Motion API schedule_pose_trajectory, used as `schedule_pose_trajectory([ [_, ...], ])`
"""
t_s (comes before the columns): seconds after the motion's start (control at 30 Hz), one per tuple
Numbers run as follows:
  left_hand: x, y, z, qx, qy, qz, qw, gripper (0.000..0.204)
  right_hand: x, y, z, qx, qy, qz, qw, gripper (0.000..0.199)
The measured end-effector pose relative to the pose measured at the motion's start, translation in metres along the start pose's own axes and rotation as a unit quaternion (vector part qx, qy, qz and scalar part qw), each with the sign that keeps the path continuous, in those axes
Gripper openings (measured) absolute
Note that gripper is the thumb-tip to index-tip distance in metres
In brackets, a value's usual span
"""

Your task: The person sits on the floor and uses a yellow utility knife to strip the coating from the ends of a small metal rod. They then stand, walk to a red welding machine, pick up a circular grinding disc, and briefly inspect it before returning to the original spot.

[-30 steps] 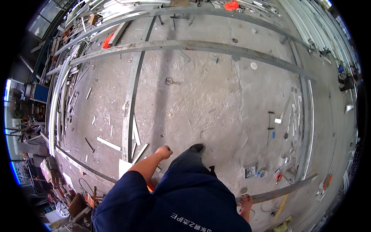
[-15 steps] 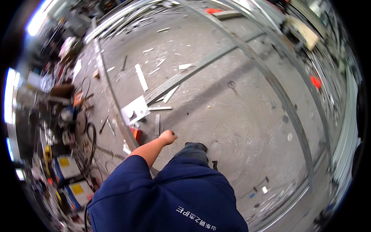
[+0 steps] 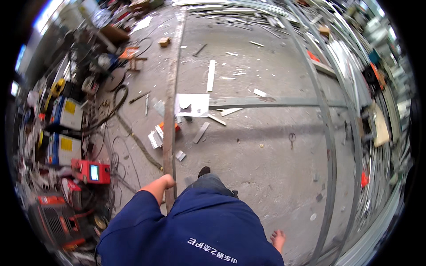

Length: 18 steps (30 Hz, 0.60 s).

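Metal beam [image 3: 173, 80] runs from upper centre down to lower left-of-centre in the head view. There the left hand [image 3: 167, 181] overlaps it; I cannot tell its grip. At lower right, the right hand [image 3: 278, 238] hangs over floor [image 3: 253, 190], fingers loosely apart.

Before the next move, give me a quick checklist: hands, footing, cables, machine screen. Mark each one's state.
1. Right hand empty: ok, nothing shows in it.
2. Left hand off the long metal bar: cannot tell; they overlap in view.
3. Floor ahead of the shoe free of scraps: not ok, a metal strip lies there.
4. Thick cable tidied off the floor: not ok.
5. Red machine's screen lit: ok.
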<state>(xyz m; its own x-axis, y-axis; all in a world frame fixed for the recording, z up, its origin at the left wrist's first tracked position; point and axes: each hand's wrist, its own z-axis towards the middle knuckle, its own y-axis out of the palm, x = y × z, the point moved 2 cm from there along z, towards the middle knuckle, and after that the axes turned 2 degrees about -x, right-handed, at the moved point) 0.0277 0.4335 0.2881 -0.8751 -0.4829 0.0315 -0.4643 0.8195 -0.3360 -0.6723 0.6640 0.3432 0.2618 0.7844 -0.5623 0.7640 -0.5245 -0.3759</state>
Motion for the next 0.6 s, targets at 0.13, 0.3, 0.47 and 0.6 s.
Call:
schedule_pose_trajectory([
  [0.13, 0.021, -0.016, 0.023, 0.097, 0.14, -0.019, 0.985, 0.042, -0.046, 0.076, -0.039, -0.122, -0.036, -0.205, 0.97, 0.057],
  [0.3, 0.037, -0.073, -0.01, 0.176, 0.208, -0.204, 0.94, 0.04, 0.015, 0.059, 0.071, -0.182, -0.144, -0.501, 0.834, 0.059],
  [0.47, -0.062, -0.06, -0.046, 0.242, 0.065, -0.354, 0.901, 0.042, -0.065, 0.117, 0.077, -0.221, -0.108, -0.568, 0.785, 0.063],
  [0.6, -0.171, 0.031, -0.079, 0.273, -0.108, -0.422, 0.858, 0.047, -0.14, 0.15, 0.149, -0.228, -0.069, -0.551, 0.8, 0.066],
])
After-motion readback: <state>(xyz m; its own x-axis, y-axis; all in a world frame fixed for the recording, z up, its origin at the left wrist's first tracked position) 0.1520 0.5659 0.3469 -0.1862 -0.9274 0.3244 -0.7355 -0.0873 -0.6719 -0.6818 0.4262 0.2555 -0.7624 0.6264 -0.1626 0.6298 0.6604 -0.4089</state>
